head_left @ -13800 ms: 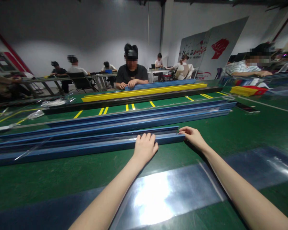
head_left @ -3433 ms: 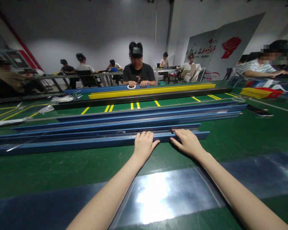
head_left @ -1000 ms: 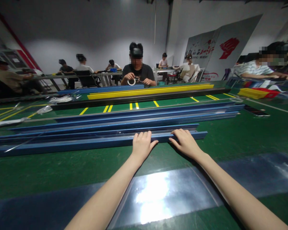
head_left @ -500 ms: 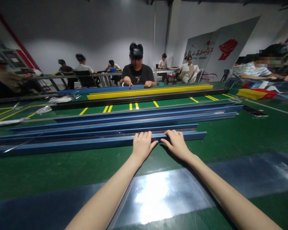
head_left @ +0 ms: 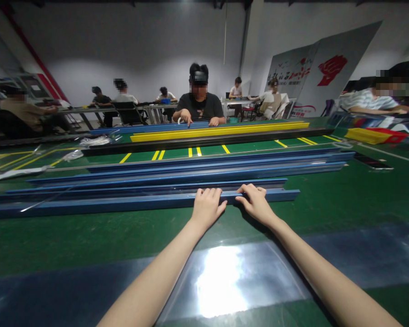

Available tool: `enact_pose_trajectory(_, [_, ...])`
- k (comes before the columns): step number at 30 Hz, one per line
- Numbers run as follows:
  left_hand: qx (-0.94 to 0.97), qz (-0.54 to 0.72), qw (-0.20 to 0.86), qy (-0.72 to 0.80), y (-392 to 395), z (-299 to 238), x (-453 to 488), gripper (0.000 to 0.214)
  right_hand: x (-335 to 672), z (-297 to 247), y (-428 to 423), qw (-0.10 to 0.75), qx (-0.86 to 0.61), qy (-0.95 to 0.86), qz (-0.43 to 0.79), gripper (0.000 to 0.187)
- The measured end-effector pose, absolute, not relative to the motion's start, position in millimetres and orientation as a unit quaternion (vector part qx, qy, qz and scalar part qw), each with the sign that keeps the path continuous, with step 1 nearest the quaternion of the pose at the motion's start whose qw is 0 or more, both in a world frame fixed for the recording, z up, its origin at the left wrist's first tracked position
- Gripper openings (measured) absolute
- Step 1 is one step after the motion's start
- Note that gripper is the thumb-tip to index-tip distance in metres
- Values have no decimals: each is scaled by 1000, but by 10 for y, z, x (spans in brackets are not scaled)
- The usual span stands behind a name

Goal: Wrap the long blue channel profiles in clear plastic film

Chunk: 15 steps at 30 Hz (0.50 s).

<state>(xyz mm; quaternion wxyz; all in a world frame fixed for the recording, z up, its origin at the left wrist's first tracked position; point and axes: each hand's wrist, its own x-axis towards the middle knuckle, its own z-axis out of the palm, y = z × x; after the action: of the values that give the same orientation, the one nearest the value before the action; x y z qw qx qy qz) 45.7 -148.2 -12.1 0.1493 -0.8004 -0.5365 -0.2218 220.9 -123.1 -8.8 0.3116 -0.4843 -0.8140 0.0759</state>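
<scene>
A long blue channel-shaped strip (head_left: 122,205) lies across the green table in front of me. Over its near wall, toward the right end, my left hand (head_left: 207,209) is hooked with the fingers on top and the thumb on the near face. My right hand (head_left: 255,204) grips the same wall a short way to the right, its thumb also on the near side. A small gap separates the two thumbs. The fingertips inside the channel are partly hidden. Just beyond lie more blue strips (head_left: 225,170), roughly parallel to the held one.
A clear glossy sheet (head_left: 259,272) covers the table under my forearms. Farther back are a black strip (head_left: 191,142), a yellow strip (head_left: 221,130) and a seated person (head_left: 201,106) with hands on another strip. A phone (head_left: 373,161) and yellow tray (head_left: 366,135) are at right.
The view has swung slightly left, so everything sits a little farther right in the picture. My thumbs are slightly farther apart; both hands remain on the blue strip.
</scene>
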Motion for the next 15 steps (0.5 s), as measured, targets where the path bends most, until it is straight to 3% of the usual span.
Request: enact_pose_trajectory(15, [-823, -222, 183, -490, -1475, -117, 453, 27, 2728, -35, -1083, 297, -511, -802, 82, 11])
